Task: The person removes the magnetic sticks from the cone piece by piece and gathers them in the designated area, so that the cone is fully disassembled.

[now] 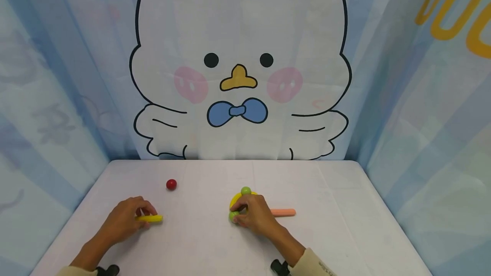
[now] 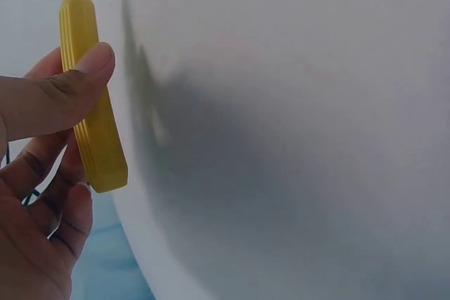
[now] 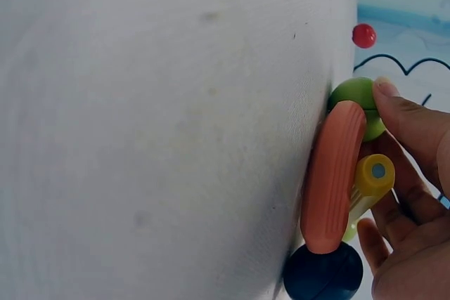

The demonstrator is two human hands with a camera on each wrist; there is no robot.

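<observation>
Across the white-covered counter (image 1: 192,246), the step in hand appears to be positioning a ball within a small cluster of parts near the middle, and it would probably go best with slow, level pressure, so the neighbouring pieces are not nudged aside. The right hand (image 1: 258,214) has thumb and forefinger closed lightly on a ball at the cluster's 9 o'clock side; the left hand (image 1: 124,219), well off toward 9 o'clock, pinches a straight yellow ridged stick, seemingly plastic (image 2: 102,145), whose free end points to 3 o'clock. Holding that stick by its sides, as here, should leave its tip usable. From under the right hand, a salmon-orange ridged stick (image 3: 332,177) reaches toward 3 o'clock, while a curved bright-yellow piece (image 1: 235,199) shows toward 11. The right wrist view adds a glossy dark-blue ball (image 3: 323,272) by the orange stick's lower end; contact there cannot be told. The pinched ball is smooth and green (image 3: 355,96); another small green ball (image 1: 246,190) sits at the cluster's 12 o'clock, and a shiny red ball (image 1: 171,185) lies apart toward 10.
</observation>
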